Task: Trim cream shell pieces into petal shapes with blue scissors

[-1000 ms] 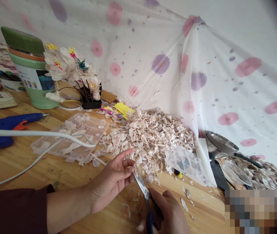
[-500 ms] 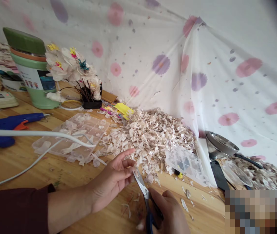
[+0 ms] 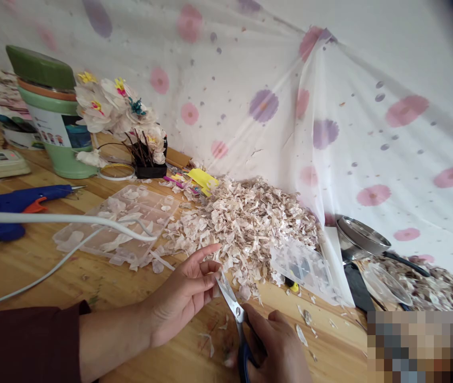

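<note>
The person's left hand point(image 3: 182, 295) comes in from the left side of the frame, out of a dark maroon sleeve point(image 3: 23, 340), and it is raised with the palm turned up. Its thumb and fingers are nearly closed together and seem to pinch a small pale scrap point(image 3: 219, 279), but this scrap is too small to see well. The right hand point(image 3: 276, 346), at the bottom of the frame, is closed around the blue handles of a pair of scissors point(image 3: 232, 308). The steel blades point up to the left hand, and their tips are just beside its fingertips. How far the blades are open is hard to tell.

A large heap of pale papery flakes point(image 3: 242, 229) lies just behind the hands on a wooden table point(image 3: 23, 271). A clear compartment box point(image 3: 115, 223) with some flakes inside is to the left of the heap, and a second clear box point(image 3: 302, 268) is to the right. A blue and orange glue gun point(image 3: 21, 197) lies at the left, partly under a white cable point(image 3: 51, 217). White handmade flowers point(image 3: 107, 103) stand in the upper left beside a green container point(image 3: 53, 119). A steel pan point(image 3: 360, 236) is at the right, in front of a flowered cloth point(image 3: 370, 106).
</note>
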Tool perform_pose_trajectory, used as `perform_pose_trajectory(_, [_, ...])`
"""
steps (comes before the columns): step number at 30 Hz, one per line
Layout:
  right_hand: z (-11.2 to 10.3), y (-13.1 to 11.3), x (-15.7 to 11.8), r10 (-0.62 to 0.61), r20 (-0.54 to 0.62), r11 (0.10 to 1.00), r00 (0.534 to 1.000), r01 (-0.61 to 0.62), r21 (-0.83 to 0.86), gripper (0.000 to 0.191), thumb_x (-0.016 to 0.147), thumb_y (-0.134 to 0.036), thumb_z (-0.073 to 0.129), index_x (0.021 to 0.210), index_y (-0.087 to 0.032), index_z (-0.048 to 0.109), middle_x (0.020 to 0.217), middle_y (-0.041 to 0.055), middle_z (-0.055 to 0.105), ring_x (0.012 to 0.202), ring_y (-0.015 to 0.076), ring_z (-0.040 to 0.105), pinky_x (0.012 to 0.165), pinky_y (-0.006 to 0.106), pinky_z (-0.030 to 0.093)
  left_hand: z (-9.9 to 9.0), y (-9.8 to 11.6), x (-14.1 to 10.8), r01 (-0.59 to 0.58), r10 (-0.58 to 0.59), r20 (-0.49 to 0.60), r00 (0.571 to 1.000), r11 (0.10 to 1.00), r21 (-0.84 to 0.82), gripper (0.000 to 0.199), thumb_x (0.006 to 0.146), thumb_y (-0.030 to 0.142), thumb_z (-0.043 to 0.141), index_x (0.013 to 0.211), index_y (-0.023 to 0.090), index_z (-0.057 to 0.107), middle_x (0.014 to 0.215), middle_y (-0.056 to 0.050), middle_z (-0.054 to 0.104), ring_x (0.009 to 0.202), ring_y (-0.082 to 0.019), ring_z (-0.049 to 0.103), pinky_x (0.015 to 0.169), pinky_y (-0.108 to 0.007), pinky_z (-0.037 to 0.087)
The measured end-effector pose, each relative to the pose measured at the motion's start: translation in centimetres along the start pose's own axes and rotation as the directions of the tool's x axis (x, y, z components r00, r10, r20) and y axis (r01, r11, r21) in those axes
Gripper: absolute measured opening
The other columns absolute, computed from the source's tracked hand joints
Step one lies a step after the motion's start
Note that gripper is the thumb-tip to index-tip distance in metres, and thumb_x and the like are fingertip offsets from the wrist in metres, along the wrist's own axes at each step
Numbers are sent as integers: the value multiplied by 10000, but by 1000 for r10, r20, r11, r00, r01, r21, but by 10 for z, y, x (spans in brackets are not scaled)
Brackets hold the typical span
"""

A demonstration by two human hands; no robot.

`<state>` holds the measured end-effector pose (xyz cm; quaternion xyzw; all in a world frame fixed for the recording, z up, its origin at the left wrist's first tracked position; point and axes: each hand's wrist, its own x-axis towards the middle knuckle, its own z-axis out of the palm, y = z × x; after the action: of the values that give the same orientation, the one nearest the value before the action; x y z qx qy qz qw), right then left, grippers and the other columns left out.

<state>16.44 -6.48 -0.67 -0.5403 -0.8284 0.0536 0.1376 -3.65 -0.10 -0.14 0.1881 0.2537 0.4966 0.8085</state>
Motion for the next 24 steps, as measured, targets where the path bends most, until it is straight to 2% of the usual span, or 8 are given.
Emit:
perform_pose_trajectory(9, [5, 5, -2, -82, -147, 996, 986, 76, -44, 439, 788, -347, 681, 1174, -148, 619, 558, -6, 653, 538, 188, 635, 526, 269, 412, -4, -1, 2, 4, -4, -3, 1000, 1000, -7, 558, 770, 3, 675, 1281, 186, 546, 922, -33, 640, 757, -109, 606, 692, -220, 484])
perform_pose_trajectory(19, [4, 6, -2, -110, -145, 993, 983, 101, -65, 453, 784, -308, 701, 1192, -138, 603, 513, -26, 617, 489, 175, 606, 507, 270, 388, -4, -2, 2, 1, -1, -1, 1000, 1000, -19, 559, 773, -15, 659, 1285, 178, 544, 899, -27, 637, 728, -100, 600, 688, -215, 494])
perform_pose_trajectory(24, [2, 4, -1, -61, -112, 996, 992, 55, -64, 433, 772, -293, 713, 1169, -134, 640, 526, -9, 620, 509, 187, 614, 508, 270, 392, -3, -1, 3, 2, -2, 16, 1000, 1000, -23, 574, 763, -26, 661, 1287, 173, 538, 857, -20, 642, 697, -96, 594, 679, -215, 493])
